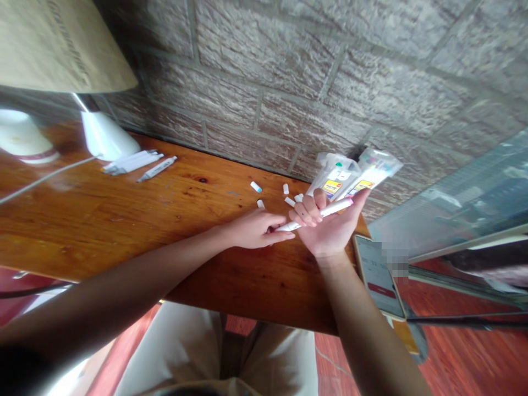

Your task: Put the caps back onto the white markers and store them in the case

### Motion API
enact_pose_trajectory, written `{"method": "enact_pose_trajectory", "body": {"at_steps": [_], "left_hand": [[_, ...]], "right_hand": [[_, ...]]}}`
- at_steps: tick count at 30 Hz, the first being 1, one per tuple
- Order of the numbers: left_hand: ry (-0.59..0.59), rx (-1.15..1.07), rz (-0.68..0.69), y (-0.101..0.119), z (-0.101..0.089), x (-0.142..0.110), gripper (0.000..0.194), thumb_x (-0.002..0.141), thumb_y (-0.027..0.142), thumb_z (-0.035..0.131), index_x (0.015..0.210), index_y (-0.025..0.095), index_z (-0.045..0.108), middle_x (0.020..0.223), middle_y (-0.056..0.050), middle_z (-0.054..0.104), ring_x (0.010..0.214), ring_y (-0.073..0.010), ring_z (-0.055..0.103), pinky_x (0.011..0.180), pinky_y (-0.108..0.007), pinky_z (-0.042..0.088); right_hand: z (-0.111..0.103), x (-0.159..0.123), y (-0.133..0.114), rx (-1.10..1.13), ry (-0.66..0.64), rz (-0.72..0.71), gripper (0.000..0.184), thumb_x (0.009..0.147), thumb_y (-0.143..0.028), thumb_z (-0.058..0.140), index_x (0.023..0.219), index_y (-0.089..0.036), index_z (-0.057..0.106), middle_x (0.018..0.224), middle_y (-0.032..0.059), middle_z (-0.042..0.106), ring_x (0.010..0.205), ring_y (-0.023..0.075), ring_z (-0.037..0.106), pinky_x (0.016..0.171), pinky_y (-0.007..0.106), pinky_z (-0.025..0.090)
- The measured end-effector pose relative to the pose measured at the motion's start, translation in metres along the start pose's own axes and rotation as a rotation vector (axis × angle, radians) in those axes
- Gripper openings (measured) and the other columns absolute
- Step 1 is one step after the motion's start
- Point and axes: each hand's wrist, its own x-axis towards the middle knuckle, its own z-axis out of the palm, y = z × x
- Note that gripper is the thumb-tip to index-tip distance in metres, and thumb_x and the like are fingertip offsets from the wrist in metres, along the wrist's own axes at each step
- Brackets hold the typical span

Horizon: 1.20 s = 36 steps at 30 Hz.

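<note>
A white marker point(337, 207) with a pinkish tip end slants across both my hands above the wooden table. My right hand point(325, 228) lies palm up with its fingers curled around the marker's middle, the thumb stretched out to the side. At the marker's lower left end, my left hand point(260, 228) pinches it between thumb and fingers. Small loose caps lie just behind my hands, among them a white one with a blue end point(256, 187) and a plain white one point(286, 188). My fingers hide part of the marker.
Two clear plastic marker cases point(336, 179) stand against the brick wall. More markers point(134, 161) lie by the lamp base point(106, 137), near a paper cup point(27, 137). A white cable point(49, 177) crosses the table's left. A phone point(379, 278) rests at the right edge.
</note>
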Motion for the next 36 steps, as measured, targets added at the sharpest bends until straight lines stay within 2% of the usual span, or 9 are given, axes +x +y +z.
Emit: {"method": "enact_pose_trajectory", "body": {"at_steps": [3, 7, 11, 14, 17, 23, 31, 36], "left_hand": [[0.015, 0.005, 0.005, 0.0, 0.0, 0.0, 0.039, 0.094, 0.046, 0.053, 0.068, 0.017, 0.051, 0.058, 0.002, 0.055, 0.054, -0.0095, 0.049, 0.055, -0.023, 0.03], [0.018, 0.041, -0.003, -0.002, 0.001, 0.0, 0.042, 0.093, 0.049, 0.053, 0.067, 0.016, 0.05, 0.057, 0.003, 0.052, 0.052, -0.0087, 0.047, 0.054, -0.023, 0.028], [0.035, 0.07, 0.021, -0.004, 0.003, -0.001, 0.043, 0.092, 0.049, 0.054, 0.065, 0.016, 0.051, 0.056, 0.003, 0.052, 0.052, -0.0082, 0.046, 0.055, -0.023, 0.029], [0.06, 0.064, 0.025, -0.003, 0.004, -0.001, 0.043, 0.092, 0.047, 0.055, 0.063, 0.015, 0.052, 0.056, 0.003, 0.052, 0.051, -0.008, 0.046, 0.055, -0.023, 0.029], [0.064, 0.049, 0.014, -0.003, 0.006, 0.0, 0.041, 0.09, 0.046, 0.057, 0.063, 0.015, 0.053, 0.056, 0.003, 0.053, 0.052, -0.0079, 0.047, 0.055, -0.023, 0.029], [0.021, 0.008, 0.011, -0.003, 0.006, 0.001, 0.039, 0.089, 0.049, 0.059, 0.068, 0.015, 0.057, 0.06, 0.002, 0.058, 0.055, -0.0086, 0.05, 0.055, -0.022, 0.029], [-0.035, -0.05, 0.046, -0.007, 0.007, 0.001, 0.045, 0.089, 0.05, 0.059, 0.061, 0.014, 0.055, 0.056, 0.003, 0.051, 0.054, -0.0084, 0.044, 0.054, -0.023, 0.028], [0.02, -0.143, 0.023, -0.005, 0.007, 0.003, 0.044, 0.089, 0.049, 0.06, 0.062, 0.014, 0.054, 0.053, 0.004, 0.05, 0.052, -0.0079, 0.043, 0.052, -0.022, 0.028]], "right_hand": [[0.002, 0.0, -0.001, 0.002, 0.007, -0.009, 0.073, 0.076, -0.091, 0.032, 0.054, -0.023, 0.038, 0.044, -0.0055, 0.028, 0.041, 0.0101, 0.02, 0.046, 0.028, 0.028], [0.003, -0.001, -0.001, -0.038, 0.011, 0.0, 0.074, 0.08, -0.089, 0.026, 0.054, -0.022, 0.04, 0.044, -0.0055, 0.026, 0.041, 0.0097, 0.019, 0.046, 0.028, 0.027], [0.004, -0.003, 0.001, -0.095, 0.025, 0.015, 0.075, 0.083, -0.086, 0.02, 0.057, -0.021, 0.046, 0.045, -0.0045, 0.028, 0.043, 0.0104, 0.024, 0.049, 0.027, 0.031], [0.003, -0.003, 0.003, -0.129, 0.027, 0.051, 0.072, 0.084, -0.084, 0.024, 0.058, -0.022, 0.047, 0.045, -0.0047, 0.029, 0.043, 0.0112, 0.028, 0.051, 0.028, 0.034], [0.002, -0.003, 0.003, -0.144, 0.036, 0.066, 0.065, 0.082, -0.081, 0.034, 0.055, -0.022, 0.042, 0.042, -0.0071, 0.023, 0.04, 0.0096, 0.023, 0.048, 0.027, 0.032], [0.002, -0.006, 0.005, -0.12, 0.032, -0.007, 0.056, 0.077, -0.073, 0.045, 0.054, -0.023, 0.033, 0.04, -0.01, 0.016, 0.036, 0.0073, 0.014, 0.041, 0.025, 0.024], [0.001, -0.007, 0.011, -0.093, 0.047, 0.072, 0.055, 0.076, -0.071, 0.045, 0.053, -0.024, 0.028, 0.04, -0.0101, 0.013, 0.036, 0.0074, 0.01, 0.038, 0.024, 0.022], [0.0, -0.003, 0.004, -0.043, 0.072, 0.04, 0.064, 0.079, -0.08, 0.038, 0.054, -0.023, 0.024, 0.041, -0.0091, 0.015, 0.037, 0.0083, 0.013, 0.04, 0.025, 0.024]]}}
